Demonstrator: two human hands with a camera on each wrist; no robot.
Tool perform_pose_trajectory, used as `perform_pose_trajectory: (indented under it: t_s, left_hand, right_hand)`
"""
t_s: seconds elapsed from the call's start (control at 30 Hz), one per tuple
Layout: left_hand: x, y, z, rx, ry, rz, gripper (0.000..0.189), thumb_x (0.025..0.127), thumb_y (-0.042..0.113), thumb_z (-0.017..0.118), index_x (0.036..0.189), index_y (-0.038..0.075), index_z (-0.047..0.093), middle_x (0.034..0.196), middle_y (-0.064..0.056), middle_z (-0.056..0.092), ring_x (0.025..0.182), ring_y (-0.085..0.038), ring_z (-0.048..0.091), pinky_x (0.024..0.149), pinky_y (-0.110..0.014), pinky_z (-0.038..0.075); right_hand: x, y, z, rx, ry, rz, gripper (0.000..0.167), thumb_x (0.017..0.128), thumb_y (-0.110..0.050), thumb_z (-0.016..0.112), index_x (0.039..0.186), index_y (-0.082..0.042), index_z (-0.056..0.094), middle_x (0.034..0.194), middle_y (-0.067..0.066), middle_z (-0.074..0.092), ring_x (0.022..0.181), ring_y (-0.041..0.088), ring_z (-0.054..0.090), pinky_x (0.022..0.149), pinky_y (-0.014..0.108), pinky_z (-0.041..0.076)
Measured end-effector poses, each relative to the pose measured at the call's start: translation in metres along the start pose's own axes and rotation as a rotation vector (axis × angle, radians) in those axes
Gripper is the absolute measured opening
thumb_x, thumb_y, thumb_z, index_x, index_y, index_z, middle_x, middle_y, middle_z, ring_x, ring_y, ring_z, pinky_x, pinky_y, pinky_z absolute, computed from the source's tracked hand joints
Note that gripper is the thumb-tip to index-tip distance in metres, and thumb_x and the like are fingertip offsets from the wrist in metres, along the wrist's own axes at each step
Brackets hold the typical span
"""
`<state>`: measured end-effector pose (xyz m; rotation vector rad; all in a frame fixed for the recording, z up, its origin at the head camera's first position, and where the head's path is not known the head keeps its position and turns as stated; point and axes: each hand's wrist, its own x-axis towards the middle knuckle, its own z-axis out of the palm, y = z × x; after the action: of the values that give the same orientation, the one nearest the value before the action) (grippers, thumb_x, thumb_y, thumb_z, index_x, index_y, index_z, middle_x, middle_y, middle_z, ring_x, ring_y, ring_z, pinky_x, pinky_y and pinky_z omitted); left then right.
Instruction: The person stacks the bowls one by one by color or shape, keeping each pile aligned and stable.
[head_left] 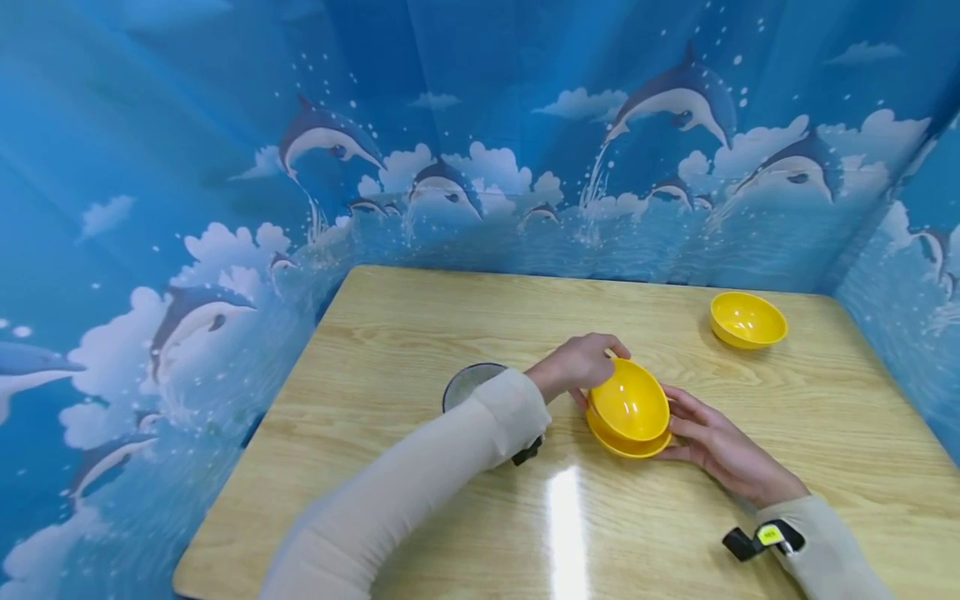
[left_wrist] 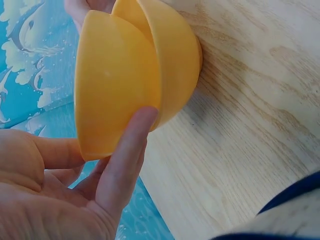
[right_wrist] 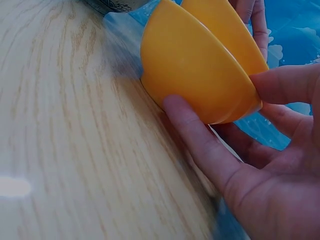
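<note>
Two glossy yellow bowls are nested at a slant near the middle of the table. My left hand grips the upper bowl at its far left rim, thumb and fingers on either side of the wall in the left wrist view. This bowl sits tilted, partly inside the lower bowl. On the right, my right hand holds the lower bowl; in the right wrist view one finger lies along its outside near the base and another digit is at the rim. The lower bowl's inside is mostly hidden.
Another yellow bowl stands at the table's back right. A light grey bowl with a dark blue rim is partly hidden behind my left sleeve. The wooden table meets a blue dolphin-print curtain along its back.
</note>
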<state>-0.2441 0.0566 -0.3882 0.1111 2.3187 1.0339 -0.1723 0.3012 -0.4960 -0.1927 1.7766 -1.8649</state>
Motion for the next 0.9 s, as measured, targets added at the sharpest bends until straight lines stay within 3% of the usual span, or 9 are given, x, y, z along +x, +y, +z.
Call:
perform_pose_trajectory:
  t_s: [0.3,0.53,0.67,0.9]
  left_hand:
    - [0.000,-0.003,0.004,0.014,0.012,0.000,0.030,0.110,0.016,0.063,0.137,0.027,0.071,0.131,0.001,0.068,0.088,-0.018,0.066,0.075,-0.043,0.070]
    - [0.000,-0.011,0.004,0.059,-0.003,0.075,0.031,0.111,0.020,0.063,0.141,0.024,0.071,0.138,0.001,0.069,0.089,-0.015,0.065,0.071,-0.038,0.069]
    - [-0.001,-0.014,0.003,0.091,-0.009,0.100,0.031,0.110,0.019,0.066,0.140,0.022,0.072,0.143,0.003,0.069,0.092,-0.013,0.065,0.065,-0.034,0.067]
    - [-0.003,-0.014,0.005,0.139,0.023,0.110,0.031,0.108,0.009,0.065,0.137,0.019,0.074,0.134,-0.001,0.071,0.089,-0.013,0.067,0.061,-0.031,0.066]
  right_hand:
    - [0.000,0.000,-0.001,0.057,-0.058,-0.035,0.058,0.117,-0.013,0.044,0.172,-0.026,0.030,0.146,-0.024,0.057,0.128,0.010,0.068,0.105,0.043,0.064]
    - [0.000,0.001,-0.002,0.060,-0.076,-0.055,0.062,0.117,-0.011,0.043,0.175,-0.024,0.024,0.148,-0.020,0.056,0.129,0.011,0.068,0.105,0.041,0.064]
    - [0.000,0.002,-0.001,0.068,-0.089,-0.074,0.060,0.117,-0.010,0.042,0.173,-0.027,0.029,0.148,-0.017,0.058,0.128,0.013,0.069,0.105,0.041,0.064]
    - [-0.001,0.002,-0.001,0.075,-0.089,-0.071,0.060,0.117,-0.010,0.042,0.173,-0.027,0.029,0.149,-0.018,0.057,0.129,0.014,0.069,0.106,0.040,0.064]
